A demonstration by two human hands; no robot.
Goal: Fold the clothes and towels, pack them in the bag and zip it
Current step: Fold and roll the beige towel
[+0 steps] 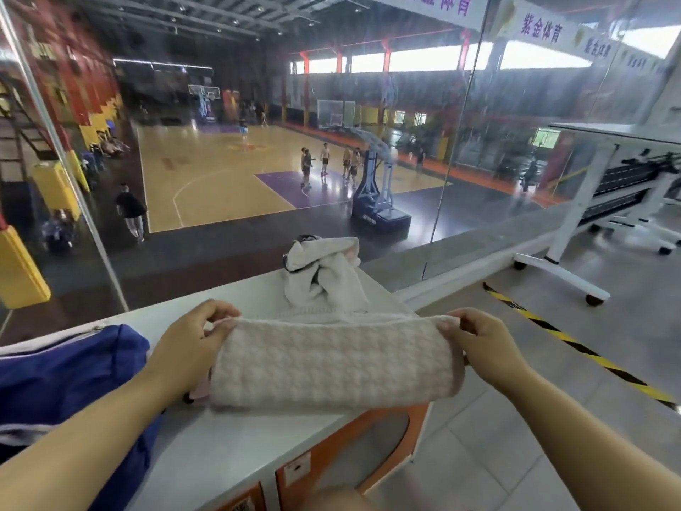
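A white waffle-weave towel (331, 359) lies folded over on the white cabinet top (221, 448) in front of me. My left hand (191, 344) pinches its upper left corner and my right hand (479, 341) pinches its upper right corner, holding the top edge stretched between them. Behind the towel a crumpled white garment with dark trim (322, 274) sits in a heap. A blue bag (70, 370) with a zip along its top lies at the left, partly under my left forearm.
The cabinet top ends at a glass wall (258, 142) overlooking a basketball court. Orange locker doors (353, 451) are below the top. To the right lie a tiled floor, yellow-black floor tape (575, 344) and a white wheeled table (589, 201).
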